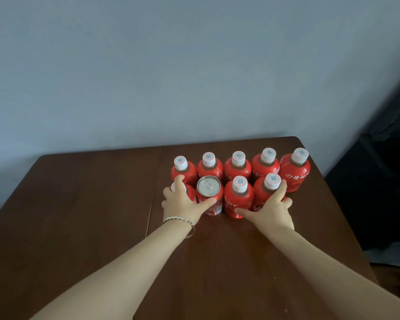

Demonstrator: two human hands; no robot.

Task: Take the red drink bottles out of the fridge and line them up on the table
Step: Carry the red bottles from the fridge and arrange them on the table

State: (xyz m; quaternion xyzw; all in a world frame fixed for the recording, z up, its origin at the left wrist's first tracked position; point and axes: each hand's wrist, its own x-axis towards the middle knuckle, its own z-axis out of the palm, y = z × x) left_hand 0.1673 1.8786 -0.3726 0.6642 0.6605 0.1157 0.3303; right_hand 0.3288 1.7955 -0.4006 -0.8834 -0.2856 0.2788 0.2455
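Red white-capped plastic drink bottles [237, 169] stand in two rows, 1 o'clock on brown wooden bench [79, 215]. Left hand [183, 202] wraps front-left bottle [191, 191]; right hand [270, 206] wraps front-right bottle [262, 192]. Risk: squeezing rows tighter, thumb shoves red silver-topped can [210, 192], neighbours topple.
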